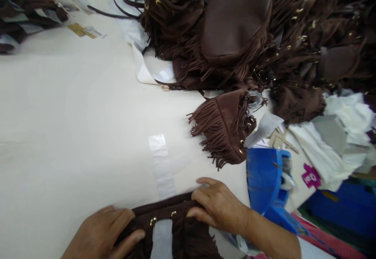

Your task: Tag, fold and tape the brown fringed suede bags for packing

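A dark brown fringed bag [192, 233] with gold eyelets along its top edge lies at the near edge of the table, partly cut off by the picture's bottom. My left hand [102, 231] grips the bag's upper edge at its left end, thumb on the near face. At the right end, my right hand [219, 206] pinches the same edge between thumb and fingers. A pale strip [162, 237] hangs down the bag's front between the eyelets. Beyond it, a smaller brown fringed bag [226, 127] lies on its side.
Many brown fringed bags [237, 20] are heaped along the back and right. A blue tape dispenser [263, 176] stands right of my right hand. Clear tape [158, 149] sticks to the white table [73, 125]. White paper [349, 114] piles up at the right.
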A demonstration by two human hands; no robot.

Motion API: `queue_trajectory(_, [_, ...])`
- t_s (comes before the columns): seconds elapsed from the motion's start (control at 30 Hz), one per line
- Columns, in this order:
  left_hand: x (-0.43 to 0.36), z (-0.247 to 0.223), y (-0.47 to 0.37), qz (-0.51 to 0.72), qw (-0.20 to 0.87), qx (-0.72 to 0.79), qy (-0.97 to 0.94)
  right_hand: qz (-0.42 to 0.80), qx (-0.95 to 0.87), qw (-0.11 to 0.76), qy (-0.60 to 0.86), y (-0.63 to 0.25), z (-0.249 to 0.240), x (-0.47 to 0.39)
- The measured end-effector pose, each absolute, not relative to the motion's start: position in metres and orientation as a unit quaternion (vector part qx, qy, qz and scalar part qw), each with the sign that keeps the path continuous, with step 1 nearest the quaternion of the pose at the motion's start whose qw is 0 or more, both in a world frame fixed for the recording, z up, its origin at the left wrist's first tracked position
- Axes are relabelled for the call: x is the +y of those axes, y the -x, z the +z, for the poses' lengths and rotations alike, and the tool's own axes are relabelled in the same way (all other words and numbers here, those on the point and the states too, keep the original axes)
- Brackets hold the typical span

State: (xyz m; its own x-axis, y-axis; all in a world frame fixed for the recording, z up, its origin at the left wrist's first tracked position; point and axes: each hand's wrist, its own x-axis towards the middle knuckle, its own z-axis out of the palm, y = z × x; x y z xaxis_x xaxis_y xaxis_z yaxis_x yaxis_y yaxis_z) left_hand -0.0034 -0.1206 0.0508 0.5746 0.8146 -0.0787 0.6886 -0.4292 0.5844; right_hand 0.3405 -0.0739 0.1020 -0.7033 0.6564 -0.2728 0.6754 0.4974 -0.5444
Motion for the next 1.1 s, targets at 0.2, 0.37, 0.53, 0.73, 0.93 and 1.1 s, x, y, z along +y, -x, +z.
queue_trajectory(0.2, [-0.120,0.045,-0.005,0.103,0.255,0.457,-0.846,-0.300,0.864,-0.008,-0.403,-0.342,0.095,-0.074])
queue_trajectory(0.37, [-0.119,0.058,-0.009,0.094,0.297,0.496,-0.811,-0.283,0.855,-0.023,-0.435,-0.336,0.094,-0.078])
queue_trajectory(0.53, [-0.121,0.092,0.013,0.176,0.370,0.563,-0.718,-0.354,0.800,-0.084,-0.476,-0.339,0.111,-0.086])
queue_trajectory(0.73, [-0.121,0.121,0.029,0.232,0.299,0.643,-0.666,-0.282,0.855,-0.118,-0.420,-0.334,0.137,-0.099])
queue_trajectory(0.93, [-0.154,0.104,-0.008,0.160,0.202,0.660,-0.706,-0.184,0.859,-0.130,-0.460,-0.321,0.118,-0.123])
queue_trajectory(1.1, [-0.161,0.082,-0.026,0.076,0.196,0.677,-0.705,-0.166,0.813,-0.109,-0.548,-0.327,0.098,-0.131])
